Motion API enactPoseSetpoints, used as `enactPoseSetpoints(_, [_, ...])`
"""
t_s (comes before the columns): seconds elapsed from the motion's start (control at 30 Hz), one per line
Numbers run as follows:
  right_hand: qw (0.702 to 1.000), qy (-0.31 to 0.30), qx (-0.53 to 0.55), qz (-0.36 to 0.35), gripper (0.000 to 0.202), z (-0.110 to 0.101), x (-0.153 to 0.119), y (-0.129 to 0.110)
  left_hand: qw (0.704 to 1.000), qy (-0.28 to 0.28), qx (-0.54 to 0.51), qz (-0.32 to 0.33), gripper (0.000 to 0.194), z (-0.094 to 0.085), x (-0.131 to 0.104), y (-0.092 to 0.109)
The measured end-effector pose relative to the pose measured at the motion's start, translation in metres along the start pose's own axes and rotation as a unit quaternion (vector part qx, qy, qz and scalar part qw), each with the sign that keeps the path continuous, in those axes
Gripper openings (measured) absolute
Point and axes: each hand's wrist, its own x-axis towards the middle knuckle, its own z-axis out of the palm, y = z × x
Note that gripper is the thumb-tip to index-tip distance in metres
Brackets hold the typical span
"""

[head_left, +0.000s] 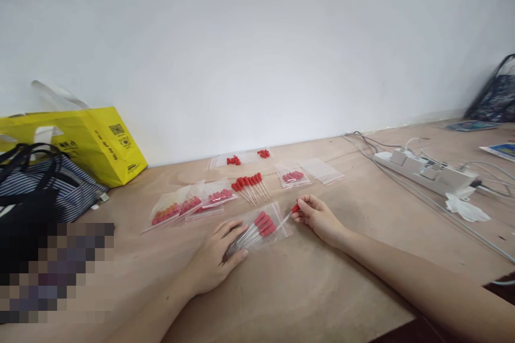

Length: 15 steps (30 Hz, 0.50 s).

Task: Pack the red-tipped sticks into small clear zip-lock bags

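Observation:
Several red-capped droppers [266,223] lie in a clear zip bag [257,244] near the middle of the table. My left hand [221,252] is closed on the bag's left end, fingers above and thumb below. At the bag's right end, my right hand [317,217] pinches the red cap of a single dropper [296,207], whose clear stem points down-left to the bag's opening. Just behind the bag, a row of loose red-capped droppers [249,186] rests on the table.
Filled zip bags [167,213] lie to the left, another filled bag [293,176] and a flat bag [322,170] behind right. Red caps [233,161] sit by the wall. A power strip [426,171] with cables stands right; a yellow bag [100,142] and striped bag [72,187] stand left.

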Motion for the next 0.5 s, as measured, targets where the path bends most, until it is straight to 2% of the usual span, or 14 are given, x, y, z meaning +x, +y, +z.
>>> enactPoseSetpoints(0.13, [0.999, -0.013, 0.037, 0.02, 0.037, 0.0027, -0.0009, -0.0015, 1.0, -0.004, 0.004, -0.001, 0.039, 0.0011, 0.0001, -0.0011])
enactPoseSetpoints(0.27, [0.997, -0.061, 0.034, 0.029, 0.041, 0.007, -0.0035, -0.0023, 1.0, -0.007, 0.006, -0.003, 0.039, 0.0009, 0.0011, -0.0004])
enactPoseSetpoints(0.5, [0.978, -0.156, -0.14, 0.024, 0.034, 0.0075, 0.0022, -0.0014, 1.0, -0.003, -0.001, -0.001, 0.039, 0.0011, 0.0021, -0.0012])
